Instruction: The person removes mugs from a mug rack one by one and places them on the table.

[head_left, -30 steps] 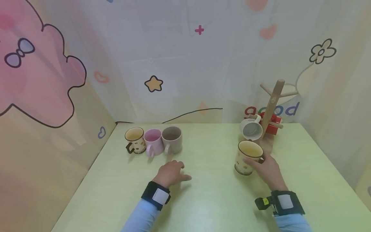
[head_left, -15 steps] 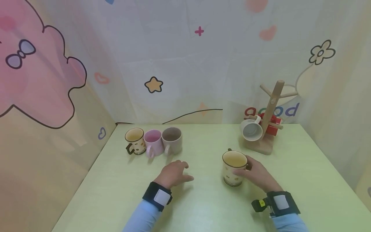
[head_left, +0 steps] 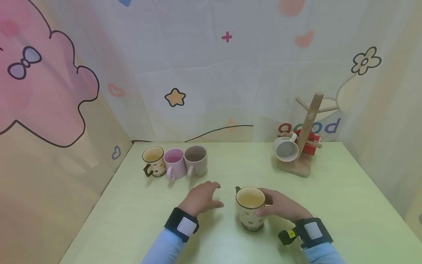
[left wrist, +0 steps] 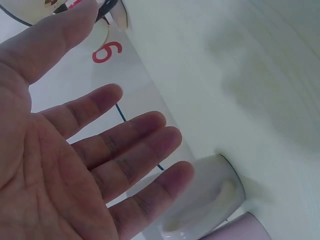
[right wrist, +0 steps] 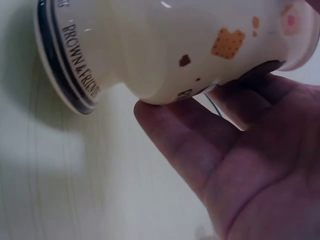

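My right hand point(head_left: 284, 206) grips a cream mug point(head_left: 250, 216) with a dark rim and brown spots, fingers behind and thumb in front. The mug is upright; its dark handle points to the back left. In the right wrist view, the mug point(right wrist: 165, 45) shows small biscuit prints and lettering near its base, with my fingers point(right wrist: 175, 135) against its side. To the left of this mug, my left hand point(head_left: 200, 198) hovers apart from it, fingers and thumb spread and nothing held. The left wrist view shows its empty palm point(left wrist: 55, 185).
A second cream mug point(head_left: 157, 165), a pink mug point(head_left: 176, 167) and a grey mug point(head_left: 197, 165) stand in a row at the back left. At the back right, a wooden mug tree point(head_left: 308, 124) bears a white mug point(head_left: 286, 148); a red box point(head_left: 310, 147) sits behind it.
My right hand has brought the cream mug from in front of the mug tree leftward and nearer to me. My left hand has shifted slightly right, still spread.
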The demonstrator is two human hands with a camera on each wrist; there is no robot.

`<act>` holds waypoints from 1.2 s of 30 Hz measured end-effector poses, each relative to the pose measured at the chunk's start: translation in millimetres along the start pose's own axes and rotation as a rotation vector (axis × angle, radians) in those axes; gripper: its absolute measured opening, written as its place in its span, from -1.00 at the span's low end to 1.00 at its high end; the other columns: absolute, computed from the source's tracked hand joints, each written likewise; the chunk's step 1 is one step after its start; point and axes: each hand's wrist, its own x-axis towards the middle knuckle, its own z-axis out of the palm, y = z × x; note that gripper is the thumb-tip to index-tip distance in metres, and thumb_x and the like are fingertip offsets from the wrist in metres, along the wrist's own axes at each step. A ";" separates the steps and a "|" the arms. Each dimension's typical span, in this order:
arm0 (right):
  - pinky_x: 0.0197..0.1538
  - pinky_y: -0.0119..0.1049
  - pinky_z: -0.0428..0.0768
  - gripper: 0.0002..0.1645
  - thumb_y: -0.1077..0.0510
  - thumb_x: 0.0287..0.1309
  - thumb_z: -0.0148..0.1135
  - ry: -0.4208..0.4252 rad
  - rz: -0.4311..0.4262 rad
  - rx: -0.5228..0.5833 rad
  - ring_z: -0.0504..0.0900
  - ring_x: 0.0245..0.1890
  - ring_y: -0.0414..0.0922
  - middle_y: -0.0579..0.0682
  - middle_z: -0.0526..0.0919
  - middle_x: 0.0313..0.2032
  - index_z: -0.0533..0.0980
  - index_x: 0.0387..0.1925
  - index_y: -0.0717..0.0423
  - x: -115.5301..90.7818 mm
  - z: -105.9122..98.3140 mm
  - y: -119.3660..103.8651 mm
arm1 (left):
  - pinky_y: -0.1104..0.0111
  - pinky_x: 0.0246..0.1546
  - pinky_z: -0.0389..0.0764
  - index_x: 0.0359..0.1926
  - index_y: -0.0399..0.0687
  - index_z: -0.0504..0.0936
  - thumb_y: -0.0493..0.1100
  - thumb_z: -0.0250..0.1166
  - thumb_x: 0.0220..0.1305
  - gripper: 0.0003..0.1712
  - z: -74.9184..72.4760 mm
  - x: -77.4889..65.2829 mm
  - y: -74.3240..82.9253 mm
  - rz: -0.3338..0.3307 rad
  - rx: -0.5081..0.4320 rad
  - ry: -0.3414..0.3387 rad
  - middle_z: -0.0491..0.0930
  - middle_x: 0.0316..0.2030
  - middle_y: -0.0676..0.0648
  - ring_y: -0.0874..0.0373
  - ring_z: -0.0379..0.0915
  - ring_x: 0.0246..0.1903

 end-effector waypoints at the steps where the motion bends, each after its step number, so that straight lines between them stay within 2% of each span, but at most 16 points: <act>1: 0.25 0.29 0.30 -0.15 0.09 0.13 0.42 -0.015 -0.003 0.002 0.33 0.32 0.26 0.16 0.49 0.24 0.29 0.40 0.21 0.5 1.0 -0.8 | 0.16 0.00 0.55 0.22 -0.13 0.51 0.06 0.48 0.12 -0.30 -0.6 0.0 1.3 0.007 0.002 0.003 0.61 0.00 -0.13 0.01 0.55 -0.04; 8: 0.25 0.23 0.34 -0.15 0.11 0.10 0.45 -0.088 -0.009 0.011 0.38 0.28 0.21 0.14 0.49 0.24 0.32 0.38 0.19 3.4 7.7 -9.9 | 0.16 0.07 0.53 0.31 -0.07 0.44 0.01 0.51 0.11 -0.23 -3.5 0.1 11.6 0.044 0.007 -0.018 0.56 0.14 -0.12 0.00 0.53 0.07; 12: 0.23 0.18 0.38 -0.16 0.13 0.09 0.45 -0.147 -0.016 0.022 0.41 0.24 0.17 0.12 0.50 0.23 0.32 0.38 0.17 5.0 10.1 -14.7 | 0.22 0.04 0.54 0.29 -0.02 0.47 -0.03 0.51 0.12 -0.28 -3.7 -0.6 15.4 0.103 0.026 -0.046 0.57 0.11 -0.08 0.06 0.54 0.04; 14: 0.21 0.14 0.40 -0.16 0.14 0.09 0.45 -0.176 -0.020 0.036 0.42 0.22 0.15 0.11 0.50 0.22 0.32 0.38 0.17 5.5 10.9 -16.3 | 0.26 0.02 0.54 0.23 -0.02 0.52 -0.04 0.50 0.12 -0.35 -4.7 -1.5 17.7 0.144 0.036 -0.055 0.59 0.07 -0.04 0.11 0.54 0.02; 17: 0.20 0.08 0.43 -0.16 0.16 0.10 0.44 -0.217 -0.038 0.068 0.42 0.22 0.14 0.13 0.49 0.24 0.30 0.39 0.18 6.6 10.3 -16.7 | 0.34 -0.06 0.54 0.05 0.02 0.63 -0.03 0.49 0.13 -0.55 -6.5 -2.0 20.7 0.199 0.026 -0.080 0.63 -0.10 0.07 0.19 0.54 -0.10; 21: 0.20 0.05 0.43 -0.15 0.18 0.12 0.42 -0.255 -0.059 0.104 0.42 0.23 0.14 0.15 0.46 0.25 0.27 0.40 0.19 7.4 7.8 -16.3 | 0.42 -0.17 0.50 -0.13 0.07 0.67 0.00 0.47 0.16 -0.71 -8.1 -1.4 22.8 0.243 -0.003 -0.108 0.60 -0.29 0.20 0.23 0.54 -0.22; 26: 0.23 0.08 0.41 -0.15 0.19 0.13 0.41 -0.284 -0.058 0.138 0.40 0.25 0.13 0.16 0.44 0.27 0.26 0.41 0.19 7.4 6.6 -17.3 | 0.46 -0.23 0.49 -0.14 0.06 0.68 0.00 0.44 0.20 -0.75 -8.8 -1.1 23.1 0.287 -0.021 -0.119 0.63 -0.32 0.21 0.25 0.55 -0.27; 31: 0.24 0.08 0.40 -0.14 0.17 0.14 0.40 -0.294 -0.054 0.151 0.40 0.25 0.11 0.16 0.44 0.28 0.24 0.42 0.21 7.2 5.7 -15.7 | 0.51 -0.20 0.49 -0.17 0.05 0.71 -0.07 0.41 0.24 -0.84 -8.5 -0.6 21.5 0.365 -0.054 -0.113 0.66 -0.34 0.22 0.30 0.57 -0.29; 36: 0.23 0.04 0.41 -0.15 0.11 0.19 0.37 -0.306 -0.059 0.149 0.42 0.23 0.09 0.16 0.45 0.27 0.22 0.42 0.27 7.5 4.2 -13.5 | 0.58 -0.39 0.43 -0.33 0.04 0.71 -0.16 0.37 0.26 -0.98 -8.5 -0.4 19.6 0.405 -0.126 -0.116 0.59 -0.48 0.25 0.42 0.42 -0.48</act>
